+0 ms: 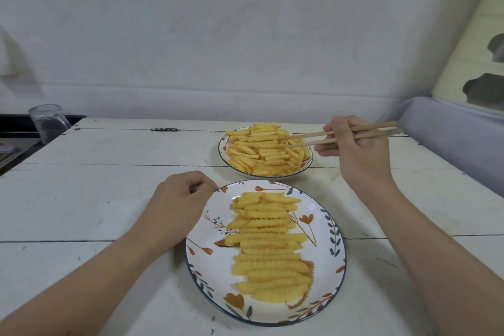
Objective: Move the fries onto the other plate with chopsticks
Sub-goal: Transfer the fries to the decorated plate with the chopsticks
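Forearms enter from the bottom corners, both cut off by the frame edge. Between them sits the near plate (pixel 331 229), white with orange flowers and dark leaf sprigs, its centre covered by crinkle-cut fries in a row (pixel 268 245) laid crosswise and stacked, so the pattern beneath them is hidden. The left hand (pixel 178 203) rests on the white plank surface (pixel 90 199) at the plate's upper left rim, fingers loosely curled under; it holds nothing that can be seen, and whether a fingertip touches the rim is hard to tell. Farther back, the right hand (pixel 360 150) grips a pair of wooden chopsticks (pixel 313 138), their tips reaching left into the piled fries (pixel 266 148) on the far plate (pixel 225 144). Whether a fry is pinched between the tips cannot be made out against the heap. At the far left edge stands a clear glass jar (pixel 49 121), partly off the surface. A small dark object (pixel 165 129) lies near the back edge, too small to identify.
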{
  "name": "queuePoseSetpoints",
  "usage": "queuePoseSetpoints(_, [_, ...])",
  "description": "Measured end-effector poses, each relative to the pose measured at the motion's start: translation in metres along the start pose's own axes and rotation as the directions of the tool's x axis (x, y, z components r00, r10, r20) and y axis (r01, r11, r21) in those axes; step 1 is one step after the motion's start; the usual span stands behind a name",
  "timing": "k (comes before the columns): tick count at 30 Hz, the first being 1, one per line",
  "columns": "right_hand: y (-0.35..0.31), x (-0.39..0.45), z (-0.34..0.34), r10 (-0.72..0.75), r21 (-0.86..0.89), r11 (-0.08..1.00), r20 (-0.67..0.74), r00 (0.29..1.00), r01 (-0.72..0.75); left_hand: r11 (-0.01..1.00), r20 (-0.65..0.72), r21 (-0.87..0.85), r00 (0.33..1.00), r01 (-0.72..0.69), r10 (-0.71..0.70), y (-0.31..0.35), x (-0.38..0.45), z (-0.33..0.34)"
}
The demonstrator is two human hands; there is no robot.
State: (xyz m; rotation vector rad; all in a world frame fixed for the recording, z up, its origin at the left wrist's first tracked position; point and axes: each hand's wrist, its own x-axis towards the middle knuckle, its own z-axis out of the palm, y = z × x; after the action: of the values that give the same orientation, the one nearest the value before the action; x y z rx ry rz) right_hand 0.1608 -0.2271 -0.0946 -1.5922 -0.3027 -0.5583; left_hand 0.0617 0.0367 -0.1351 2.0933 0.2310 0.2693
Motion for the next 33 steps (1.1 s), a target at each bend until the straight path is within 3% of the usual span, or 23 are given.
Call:
queuePoseSetpoints(10, [0.007,0.004,0.002,-0.025,-0.041,0.999,0.046,0.999,0.026,1.000,-0.001,0.000,1.000,0.006,-0.006,-0.001,0.001,0.000])
queuePoseSetpoints(16, [-0.012,0.003,-0.006,-0.059,0.038,0.998,-0.022,0.998,0.059,1.000,0.005,0.003,1.000,0.000,0.000,-0.001,0.000,-0.001])
queuePoseSetpoints(25, [-0.056,-0.008,-0.032,0.065,0.214,0.968,0.297,0.952,-0.133,1.000,0.008,-0.004,1.000,0.017,-0.017,0.002,-0.002,-0.002])
queuePoseSetpoints(33, [-0.057,-0.010,-0.030,0.067,0.141,0.982,0.357,0.932,-0.124,1.000,0.010,-0.002,1.000,0.011,-0.011,0.003,-0.003,-0.001])
